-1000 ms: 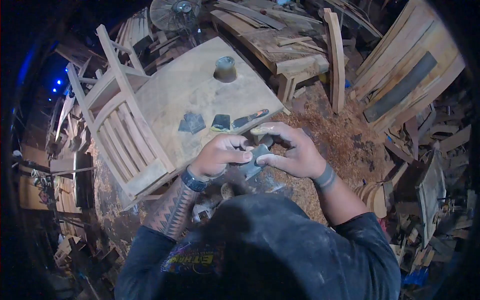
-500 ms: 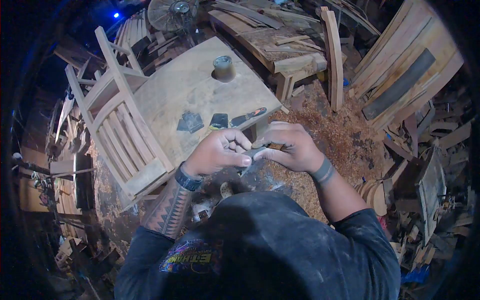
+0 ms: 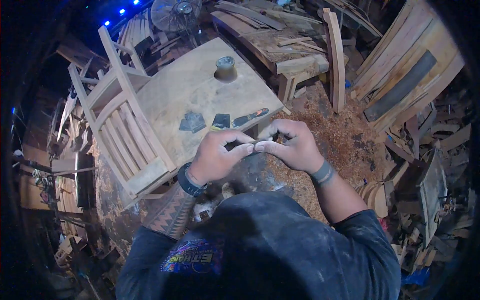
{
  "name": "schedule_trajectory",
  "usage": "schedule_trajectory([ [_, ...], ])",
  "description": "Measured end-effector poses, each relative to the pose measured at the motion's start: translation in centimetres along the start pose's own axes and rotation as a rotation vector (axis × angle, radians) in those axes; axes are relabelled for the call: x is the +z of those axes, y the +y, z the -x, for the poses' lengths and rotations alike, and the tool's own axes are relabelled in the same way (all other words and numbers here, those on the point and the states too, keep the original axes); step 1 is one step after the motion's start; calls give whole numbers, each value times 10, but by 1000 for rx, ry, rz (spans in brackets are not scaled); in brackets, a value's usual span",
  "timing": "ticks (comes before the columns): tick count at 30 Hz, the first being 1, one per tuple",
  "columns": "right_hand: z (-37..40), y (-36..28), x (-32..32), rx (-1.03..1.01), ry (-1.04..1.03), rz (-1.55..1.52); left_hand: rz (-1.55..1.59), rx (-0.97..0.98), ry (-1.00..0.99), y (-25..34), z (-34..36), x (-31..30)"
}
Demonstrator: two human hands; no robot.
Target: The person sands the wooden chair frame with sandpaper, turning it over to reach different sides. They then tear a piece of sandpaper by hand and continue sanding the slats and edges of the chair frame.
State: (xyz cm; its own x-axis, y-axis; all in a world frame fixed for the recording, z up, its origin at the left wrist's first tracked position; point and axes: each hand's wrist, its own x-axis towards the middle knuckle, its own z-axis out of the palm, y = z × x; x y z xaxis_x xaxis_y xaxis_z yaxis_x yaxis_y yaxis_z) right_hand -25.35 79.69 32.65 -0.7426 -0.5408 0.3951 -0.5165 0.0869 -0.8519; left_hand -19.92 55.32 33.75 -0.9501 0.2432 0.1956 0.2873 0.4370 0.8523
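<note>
My left hand point(image 3: 217, 155) and my right hand point(image 3: 292, 147) meet at the thumbs above the front corner of a dusty wooden table point(image 3: 175, 80). Both pinch a small dark, thin piece point(image 3: 256, 142), mostly hidden by the fingers. On the table beyond lie dark square sheets point(image 3: 192, 122), a black pad point(image 3: 220, 121) and a putty knife point(image 3: 251, 117) with an orange and black handle. Farther back stands a jar point(image 3: 225, 69).
A slatted wooden chair point(image 3: 122, 115) leans at the table's left side. Behind is a bench point(image 3: 300, 65) with boards. An upright curved timber point(image 3: 335, 60), large planks point(image 3: 415, 60) and wood shavings point(image 3: 340, 135) are to the right. A fan point(image 3: 182, 7) stands at the back.
The fingers of both hands have closed in on the small piece, which now shows less. My left wrist has turned slightly, and the view has shifted a little.
</note>
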Motion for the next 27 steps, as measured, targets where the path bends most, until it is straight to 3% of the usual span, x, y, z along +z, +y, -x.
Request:
schedule_trajectory([
  [4,3,8,4,62,30,-27,191,-177,-7,-3,1,-4],
  [9,5,-1,12,77,115,7,226,-186,-27,-13,2,-5],
  [12,4,2,10,-80,97,104,216,-198,-29,-13,3,-6],
  [15,5,5,13,-91,114,38,209,-205,-30,-15,4,-7],
  [21,8,6,10,129,20,-84,173,-174,-62,-13,3,-7],
  [27,8,13,12,98,-6,-152,274,-212,-101,-14,4,-1],
])
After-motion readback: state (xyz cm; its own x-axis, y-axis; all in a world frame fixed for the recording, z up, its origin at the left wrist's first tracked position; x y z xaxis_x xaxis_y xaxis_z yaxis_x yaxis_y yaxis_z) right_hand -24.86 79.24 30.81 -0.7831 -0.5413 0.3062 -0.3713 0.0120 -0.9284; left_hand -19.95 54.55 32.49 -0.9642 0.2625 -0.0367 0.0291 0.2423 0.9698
